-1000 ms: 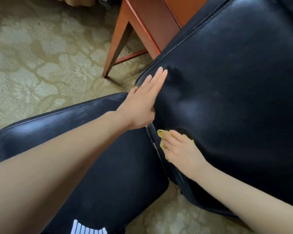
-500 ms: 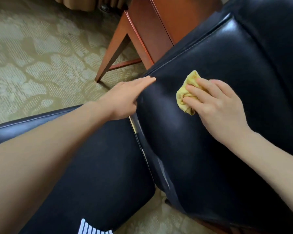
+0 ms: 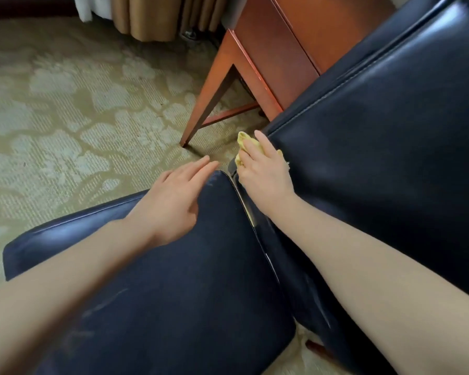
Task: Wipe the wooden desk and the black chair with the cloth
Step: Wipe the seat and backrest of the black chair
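The black leather chair fills the lower and right part of the view: its seat (image 3: pixel 173 293) lies below, its backrest (image 3: pixel 390 158) rises to the right. My right hand (image 3: pixel 263 171) presses a yellow cloth (image 3: pixel 244 142) against the backrest's lower left corner, by the gap between seat and back. The cloth is mostly hidden under my fingers. My left hand (image 3: pixel 176 198) lies flat with straight fingers over the seat's far corner and holds nothing. The wooden desk (image 3: pixel 268 50) stands behind the chair at the top.
A desk leg (image 3: pixel 209 101) slants down to the patterned beige carpet (image 3: pixel 65 117) just beyond my hands. Tan curtains (image 3: pixel 160 14) hang at the top. A metal hinge strip (image 3: pixel 248 209) runs between the seat and the backrest.
My right hand slid the cloth from the middle of the backrest down and left to its lower corner. My left hand left the backrest edge and dropped onto the seat corner.
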